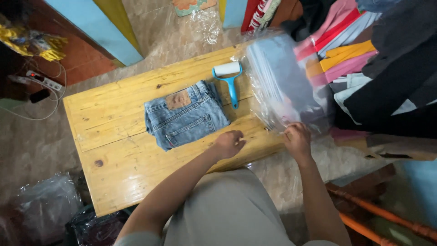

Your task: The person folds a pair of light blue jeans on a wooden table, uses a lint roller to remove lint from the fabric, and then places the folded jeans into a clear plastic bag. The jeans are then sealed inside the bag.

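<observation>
Folded blue jeans [185,115] with a brown leather patch lie in the middle of a small wooden table [114,150]. My left hand [229,143] rests curled on the table just right of the jeans, holding nothing. My right hand [297,139] pinches the lower edge of a clear plastic bag [284,84] at the table's right end. A blue-handled lint roller [230,77] with a white roll lies between the jeans and the bag.
A stack of folded pink, yellow and dark clothes [350,59] lies right of the table. A power strip with cables [43,82] sits on the floor at left. Plastic-wrapped bundles [43,209] lie at the lower left. An orange wooden rail [382,223] runs along the lower right.
</observation>
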